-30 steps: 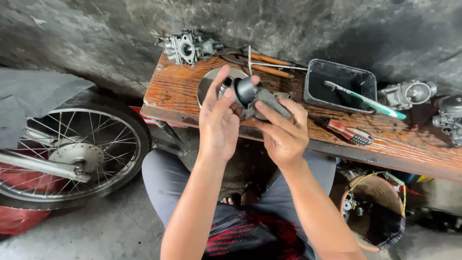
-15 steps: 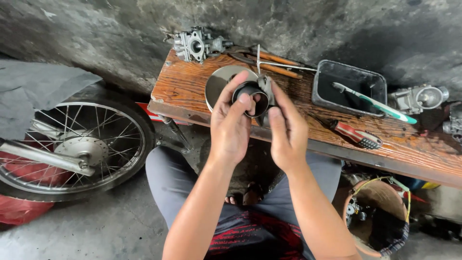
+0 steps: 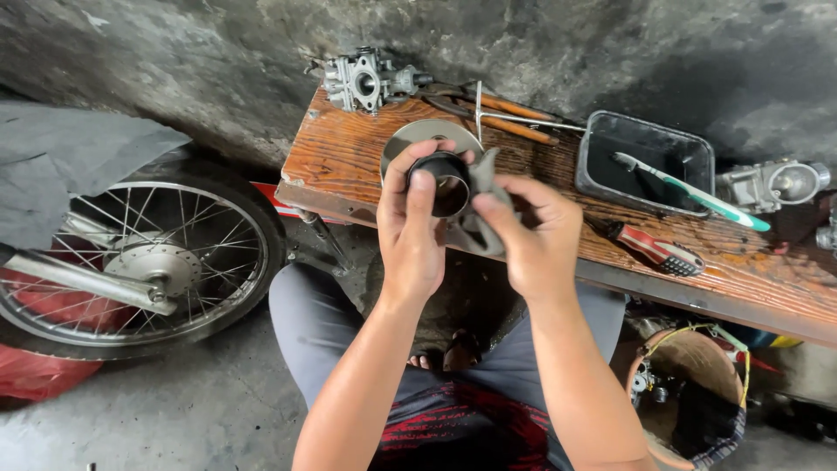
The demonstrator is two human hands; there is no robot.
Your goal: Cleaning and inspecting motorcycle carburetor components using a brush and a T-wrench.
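My left hand (image 3: 411, 228) grips a short black rubber sleeve (image 3: 446, 180) with its open mouth facing me. My right hand (image 3: 538, 235) presses a grey rag (image 3: 485, 202) against the sleeve's right side. Both are held above the front edge of a wooden plank bench (image 3: 342, 159). A round metal dish (image 3: 418, 135) lies on the bench just behind my hands, partly hidden by them.
A carburettor (image 3: 364, 80) sits at the bench's far left; another carburettor (image 3: 772, 183) at the right. A black tray (image 3: 647, 162) holds a toothbrush (image 3: 690, 190). A red-handled brush (image 3: 654, 248) and wooden-handled tools (image 3: 514, 113) lie nearby. A spoked wheel (image 3: 144, 262) stands left, a basket (image 3: 689, 392) lower right.
My hands turned the sleeve so its opening faces me, and the rag moved to its right side. The view shifted slightly closer.
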